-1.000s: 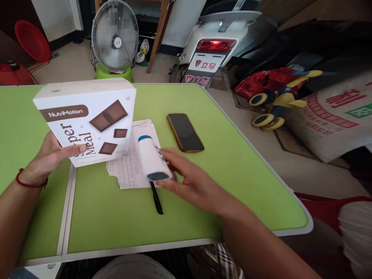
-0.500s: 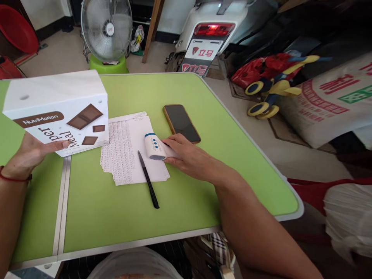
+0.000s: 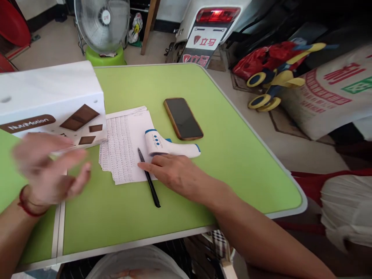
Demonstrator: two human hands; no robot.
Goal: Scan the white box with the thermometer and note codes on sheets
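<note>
My left hand (image 3: 52, 168), blurred by motion, is in front of the white NutriMotion box (image 3: 72, 95), with its fingers apart and nothing visible in them. The box stands on the green table, printed with brown chocolate pieces. My right hand (image 3: 174, 172) is just in front of a white and blue infrared thermometer (image 3: 171, 147), which lies on its side. Its index finger stretches over the black pen (image 3: 151, 188); whether it touches the pen I cannot tell. The other fingertips are partly hidden near the thermometer. Beneath pen and thermometer lie handwritten paper sheets (image 3: 122, 155).
A phone (image 3: 183, 118) in a brown-edged case lies behind the thermometer. The green table (image 3: 247, 178) has a pale rim and a metal seam. Beyond it are a fan (image 3: 101, 23), a scooter (image 3: 209, 35), a yellow-blue ride-on toy (image 3: 276, 85) and a printed sack (image 3: 334, 93).
My left hand has come off the box and moved right. My right hand has let go of the thermometer, leaving it on the table, and shifted toward the pen. The view has tilted slightly.
</note>
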